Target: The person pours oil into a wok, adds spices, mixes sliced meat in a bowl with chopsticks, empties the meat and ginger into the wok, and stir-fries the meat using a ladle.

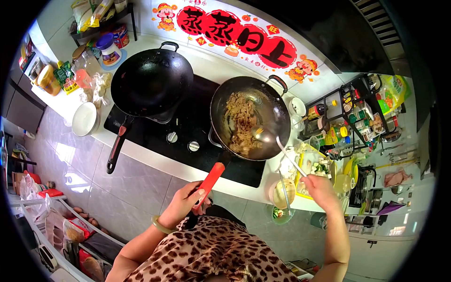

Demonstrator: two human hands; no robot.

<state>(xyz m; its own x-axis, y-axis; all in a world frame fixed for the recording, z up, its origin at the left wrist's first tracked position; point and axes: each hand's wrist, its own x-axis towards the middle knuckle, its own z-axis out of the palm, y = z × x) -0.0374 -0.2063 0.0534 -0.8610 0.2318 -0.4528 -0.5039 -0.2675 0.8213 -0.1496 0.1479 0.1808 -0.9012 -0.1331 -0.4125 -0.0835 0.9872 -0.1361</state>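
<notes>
My left hand [190, 201] is wrapped round the red handle [210, 183] of the right wok [277, 110], which stands on the black hob [181, 130]. In that wok lies browned, minced-looking food [242, 117]. My right hand [320, 190] grips the shaft of a metal ladle [290, 157]; its bowl rests in the wok, at the right edge of the food. Just below and left of my right hand are a yellow-rimmed tray [299, 175] with chopped green and white pieces and a round wooden-coloured item [284, 193].
An empty black wok [152, 82] sits on the left burner, its handle jutting over the counter edge. A white bowl [85, 119] is left of the hob. Bottles fill a black rack [347, 105] at the right. Below the counter edge is a bowl with greens [281, 214].
</notes>
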